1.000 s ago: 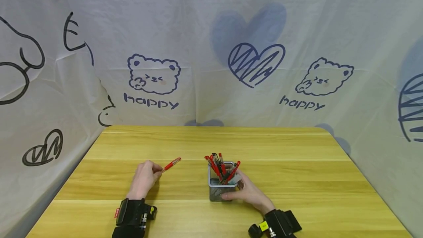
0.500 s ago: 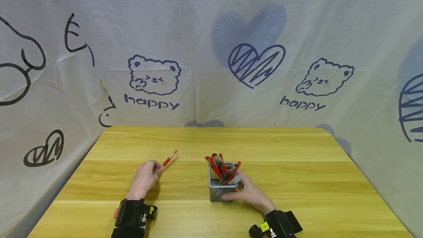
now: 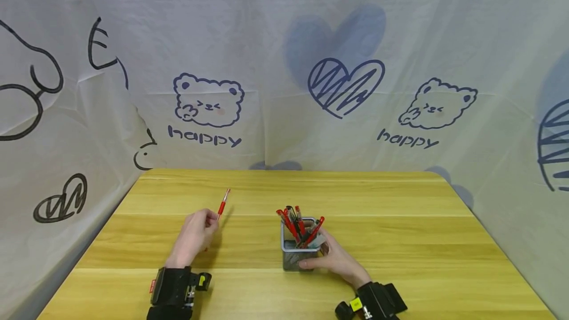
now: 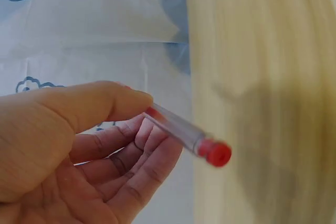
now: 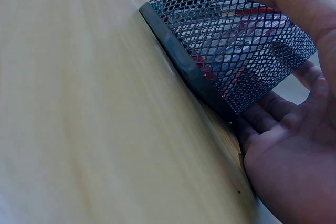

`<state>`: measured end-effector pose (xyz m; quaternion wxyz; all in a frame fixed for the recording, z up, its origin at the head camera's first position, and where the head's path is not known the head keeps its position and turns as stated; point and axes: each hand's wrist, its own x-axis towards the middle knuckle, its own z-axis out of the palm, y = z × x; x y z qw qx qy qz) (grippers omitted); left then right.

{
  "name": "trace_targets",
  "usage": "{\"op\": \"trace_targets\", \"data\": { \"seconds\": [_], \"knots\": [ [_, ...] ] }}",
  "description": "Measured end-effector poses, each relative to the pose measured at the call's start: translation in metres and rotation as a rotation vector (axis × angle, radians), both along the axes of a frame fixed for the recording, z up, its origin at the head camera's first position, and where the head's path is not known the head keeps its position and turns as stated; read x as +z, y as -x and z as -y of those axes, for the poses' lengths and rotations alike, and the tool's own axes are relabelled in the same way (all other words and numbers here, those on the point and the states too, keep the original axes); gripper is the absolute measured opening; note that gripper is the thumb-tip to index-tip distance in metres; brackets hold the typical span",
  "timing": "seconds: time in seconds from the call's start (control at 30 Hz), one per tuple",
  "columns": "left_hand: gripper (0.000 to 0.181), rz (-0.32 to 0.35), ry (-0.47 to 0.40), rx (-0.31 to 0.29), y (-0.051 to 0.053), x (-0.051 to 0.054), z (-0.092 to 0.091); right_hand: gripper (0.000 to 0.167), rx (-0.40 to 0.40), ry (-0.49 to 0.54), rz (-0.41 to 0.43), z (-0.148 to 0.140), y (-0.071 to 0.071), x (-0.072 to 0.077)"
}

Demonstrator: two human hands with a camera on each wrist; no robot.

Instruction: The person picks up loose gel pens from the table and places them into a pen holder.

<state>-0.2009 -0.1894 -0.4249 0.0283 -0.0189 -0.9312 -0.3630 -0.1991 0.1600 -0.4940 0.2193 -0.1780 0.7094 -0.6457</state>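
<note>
My left hand (image 3: pixel 195 233) pinches a red pen (image 3: pixel 221 207) between thumb and fingers, above the left part of the table. In the left wrist view the pen (image 4: pixel 176 127) has a clear barrel and a red end that points toward the table. My right hand (image 3: pixel 335 260) grips a mesh pen holder (image 3: pixel 291 260) from its right side, thumb across the front. Several red and black pens (image 3: pixel 300 228) lean inside the holder. In the right wrist view the dark mesh (image 5: pixel 226 40) shows pens through it, and its base touches the table.
The wooden table (image 3: pixel 400 221) reaches back to a pale cloth wall (image 3: pixel 275 127) with drawn bears and hearts. Another cloth side (image 3: pixel 89 162) borders the table on the left. A black camera strap (image 3: pixel 173 288) circles the left wrist, and another strap (image 3: pixel 378 300) the right.
The pen in my left hand has swung from slanting right to standing more upright, its far end rising away. My left hand lifts slightly. My right hand and the pen holder stay in place.
</note>
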Motion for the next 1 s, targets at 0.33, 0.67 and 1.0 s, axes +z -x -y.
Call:
{"op": "trace_targets", "data": {
  "seconds": [0.33, 0.67, 1.0],
  "knots": [
    [0.015, -0.092, -0.039, -0.006, -0.004, 0.012, -0.003, 0.086, 0.009, 0.006, -0.015, 0.0, 0.0, -0.001],
    [0.014, -0.185, -0.073, 0.001, -0.007, 0.025, -0.01, 0.086, -0.002, -0.009, -0.023, 0.0, 0.001, -0.001],
    [0.015, -0.281, -0.155, 0.004, -0.007, 0.028, -0.015, 0.085, -0.002, -0.005, -0.034, 0.0, 0.001, -0.002]
  ]
}}
